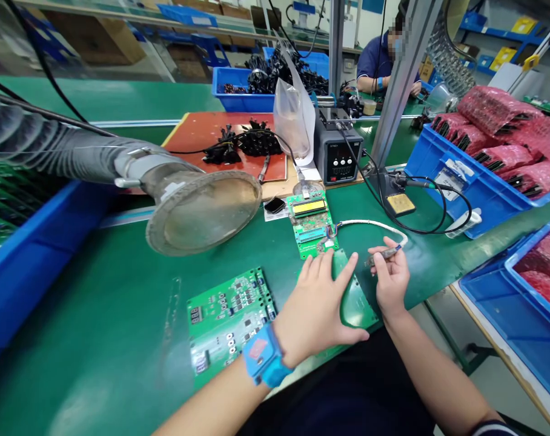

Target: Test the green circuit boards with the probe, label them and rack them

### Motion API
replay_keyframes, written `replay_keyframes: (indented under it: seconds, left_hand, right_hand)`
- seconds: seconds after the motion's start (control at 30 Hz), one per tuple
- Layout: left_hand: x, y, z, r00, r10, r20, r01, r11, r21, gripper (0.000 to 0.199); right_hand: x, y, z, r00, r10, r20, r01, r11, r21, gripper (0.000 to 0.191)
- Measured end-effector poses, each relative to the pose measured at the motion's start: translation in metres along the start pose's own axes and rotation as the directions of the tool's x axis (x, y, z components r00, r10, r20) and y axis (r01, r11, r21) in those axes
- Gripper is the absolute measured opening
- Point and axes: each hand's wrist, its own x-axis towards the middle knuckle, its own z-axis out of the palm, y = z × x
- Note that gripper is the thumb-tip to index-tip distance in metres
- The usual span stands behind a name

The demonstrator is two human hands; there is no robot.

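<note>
My left hand (318, 297), with a blue wrist strap (266, 356), lies with fingers spread over a green circuit board (359, 303). Between thumb and fingers my right hand (392, 275) pinches a small probe connector (380, 259), just right of that board. A white cable (372, 224) runs from the connector to a green programmer board (308, 224) with a yellow display and a blue socket. Left of my left hand sit green circuit boards (232, 312) with chips and digit displays. Part of the board under my left hand is hidden.
A fume extraction hood (205, 212) hangs at the left. Behind stand a soldering station (338, 148) and an iron stand (398, 197). Blue bins (470, 181) with pink bubble-wrapped packs are at the right; another blue bin (43, 260) is at the left. A co-worker (377, 60) sits across.
</note>
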Motion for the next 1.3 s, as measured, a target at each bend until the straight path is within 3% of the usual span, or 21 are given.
replay_keyframes:
  seconds: [0.13, 0.2, 0.3, 0.4, 0.47, 0.63, 0.7, 0.93, 1.07, 1.3]
  left_hand:
    - [-0.013, -0.013, -0.02, 0.975, 0.019, -0.222, -0.067, 0.976, -0.208, 0.131]
    - [-0.018, -0.017, -0.012, 0.942, 0.029, -0.333, -0.145, 0.933, -0.328, 0.135]
    - [-0.025, -0.02, 0.017, 0.906, 0.026, -0.423, -0.225, 0.875, -0.428, 0.118]
    - [-0.037, -0.023, 0.039, 0.939, 0.015, -0.342, -0.162, 0.9, -0.405, 0.097]
    - [-0.047, -0.025, 0.042, 0.968, -0.003, -0.25, -0.088, 0.931, -0.354, 0.09]
    - [-0.058, -0.027, 0.029, 0.996, 0.044, -0.072, -0.061, 0.965, -0.253, 0.108]
    - [-0.054, -0.026, 0.026, 0.995, 0.068, -0.071, -0.083, 0.969, -0.233, 0.112]
    - [-0.032, -0.022, 0.031, 0.955, 0.283, -0.084, -0.292, 0.948, -0.129, 0.085]
    - [-0.031, -0.021, 0.037, 0.957, 0.261, -0.123, -0.273, 0.958, -0.089, 0.068]
    - [-0.031, -0.02, 0.04, 0.957, 0.246, -0.151, -0.263, 0.959, -0.102, 0.066]
  right_hand:
    - [0.0, 0.0, 0.002, 0.997, -0.001, -0.08, 0.006, 0.998, 0.059, 0.034]
    - [0.0, 0.0, 0.002, 0.997, -0.003, -0.083, 0.009, 0.997, 0.078, 0.034]
    - [0.002, 0.001, 0.002, 0.997, -0.002, -0.075, 0.01, 0.994, 0.108, 0.034]
    - [0.004, 0.001, 0.001, 0.999, -0.016, -0.05, 0.024, 0.987, 0.158, 0.036]
    - [0.006, 0.0, 0.002, 1.0, -0.029, -0.001, 0.028, 0.984, 0.174, 0.038]
    - [0.012, -0.005, 0.01, 0.977, -0.001, 0.214, -0.018, 0.996, 0.086, 0.043]
    - [0.013, -0.005, 0.013, 0.961, 0.009, 0.278, -0.022, 0.999, 0.041, 0.045]
    - [0.014, -0.003, 0.013, 0.939, -0.036, 0.341, 0.06, 0.996, -0.06, 0.047]
    - [0.012, -0.003, 0.012, 0.928, -0.039, 0.371, 0.079, 0.992, -0.093, 0.047]
    - [0.016, -0.004, 0.006, 0.891, -0.068, 0.45, 0.174, 0.965, -0.199, 0.047]
